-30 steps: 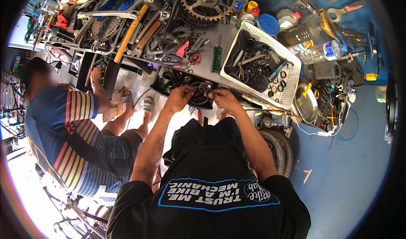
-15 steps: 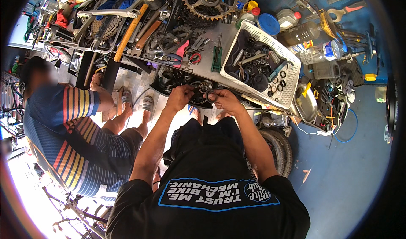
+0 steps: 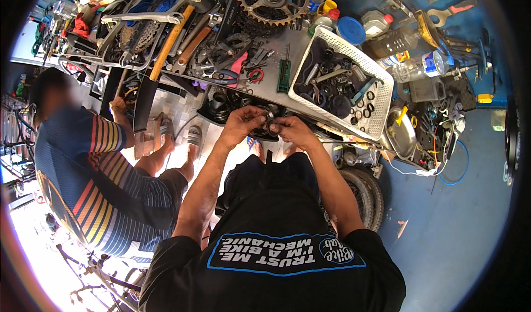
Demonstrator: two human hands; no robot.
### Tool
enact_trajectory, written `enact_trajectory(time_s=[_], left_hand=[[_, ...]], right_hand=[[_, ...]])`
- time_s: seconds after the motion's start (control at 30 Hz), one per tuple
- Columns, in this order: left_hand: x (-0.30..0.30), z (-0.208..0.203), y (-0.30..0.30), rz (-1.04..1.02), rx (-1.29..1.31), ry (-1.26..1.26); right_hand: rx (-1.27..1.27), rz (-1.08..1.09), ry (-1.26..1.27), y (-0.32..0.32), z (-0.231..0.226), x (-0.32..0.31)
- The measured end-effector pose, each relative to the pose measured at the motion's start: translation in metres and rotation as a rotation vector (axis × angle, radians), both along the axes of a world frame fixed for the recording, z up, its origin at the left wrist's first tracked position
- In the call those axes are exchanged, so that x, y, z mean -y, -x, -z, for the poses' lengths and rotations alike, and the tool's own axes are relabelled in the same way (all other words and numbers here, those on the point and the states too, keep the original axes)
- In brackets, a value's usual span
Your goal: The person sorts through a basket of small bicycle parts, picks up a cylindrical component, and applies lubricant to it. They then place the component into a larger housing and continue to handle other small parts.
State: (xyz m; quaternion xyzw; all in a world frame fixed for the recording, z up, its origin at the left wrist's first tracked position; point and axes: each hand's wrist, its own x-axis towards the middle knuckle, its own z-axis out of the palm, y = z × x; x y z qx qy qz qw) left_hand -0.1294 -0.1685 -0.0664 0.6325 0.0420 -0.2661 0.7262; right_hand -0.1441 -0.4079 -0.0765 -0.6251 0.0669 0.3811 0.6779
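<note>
Presently, the thin ring (image 3: 270, 118), dark with pale metallic glints, is just above the frame's centre, over the dark drawer (image 3: 209, 118). I note my left hand (image 3: 241, 126) and right hand (image 3: 292, 132) closed on it by the fingertips, one each side. Against half a second ago, my left hand has moved right, narrowing the gap.

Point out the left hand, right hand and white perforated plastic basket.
Left hand (image 3: 242, 125): head view, back of the hand.
Right hand (image 3: 295, 131): head view, back of the hand.
White perforated plastic basket (image 3: 383, 107): head view, wall on the picture's right.
</note>
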Motion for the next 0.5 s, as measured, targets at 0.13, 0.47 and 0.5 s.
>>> enact_trajectory(time_s=[0.13, 0.47, 0.5], left_hand=[[-0.005, 0.013, 0.001, -0.039, -0.017, 0.06], [-0.008, 0.006, 0.003, -0.078, -0.112, 0.13], [-0.008, 0.005, 0.004, -0.079, -0.114, 0.129]], right_hand=[[0.011, -0.066, 0.049, -0.002, -0.014, -0.001], [-0.019, -0.028, -0.042, 0.003, -0.012, 0.002], [-0.034, -0.023, -0.058, 0.004, -0.012, 0.002]])
